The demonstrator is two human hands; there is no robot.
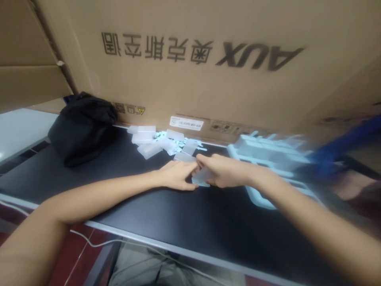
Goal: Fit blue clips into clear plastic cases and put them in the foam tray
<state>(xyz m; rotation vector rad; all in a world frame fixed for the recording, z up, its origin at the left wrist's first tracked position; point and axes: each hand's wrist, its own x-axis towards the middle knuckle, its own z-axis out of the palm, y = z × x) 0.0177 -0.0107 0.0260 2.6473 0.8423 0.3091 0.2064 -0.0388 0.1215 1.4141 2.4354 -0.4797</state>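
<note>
Between my two hands is a small translucent plastic case with a light-blue edge [203,177], held just above or on the black table top. My right hand [222,170] is closed around its right side. From the left, my left hand [177,174] pinches it, thumb low and fingers partly hidden behind my right fingers. Just beyond the hands lies a loose pile of similar translucent cases [151,149], with light-blue pieces among them. To the right, partly behind my right forearm, stands a light-blue plastic rack [262,201], blurred, with translucent pieces and light-blue prongs on it.
A large cardboard box [166,87] with printed lettering stands along the table's back edge. A black cloth bundle [81,129] sits at the left. At the right edge are a blurred blue strip [351,137] and another person's blurred limb [353,184]. A white cable [98,243] hangs below the front edge.
</note>
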